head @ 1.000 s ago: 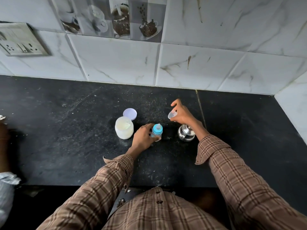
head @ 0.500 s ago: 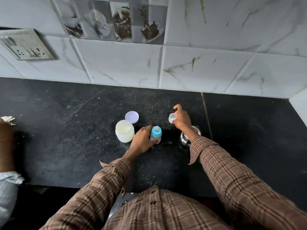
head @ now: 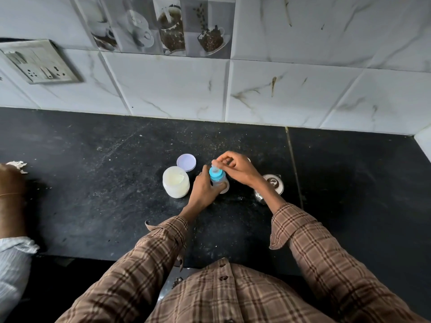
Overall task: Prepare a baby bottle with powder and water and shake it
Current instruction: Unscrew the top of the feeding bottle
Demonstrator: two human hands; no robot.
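A small baby bottle [head: 218, 177] with a blue collar and a clear teat stands upright on the black counter [head: 105, 183]. My left hand [head: 203, 191] grips its body from the left. My right hand [head: 238, 169] hovers over the top, and its thumb and forefinger pinch the tip of the teat. An open white jar of powder [head: 176, 184] stands just left of the bottle, with its pale purple lid [head: 186, 162] lying behind it. A small pale thing shows behind my right hand; I cannot tell what it is.
A lidded steel vessel [head: 273, 183] stands to the right of the bottle, partly under my right forearm. Another person's arm [head: 11, 194] rests at the counter's left edge. A tiled wall with a switchboard [head: 39, 61] backs the counter.
My right hand, which held a clear cap behind the steel vessel, has moved left onto the bottle's teat. My left hand has stayed on the bottle.
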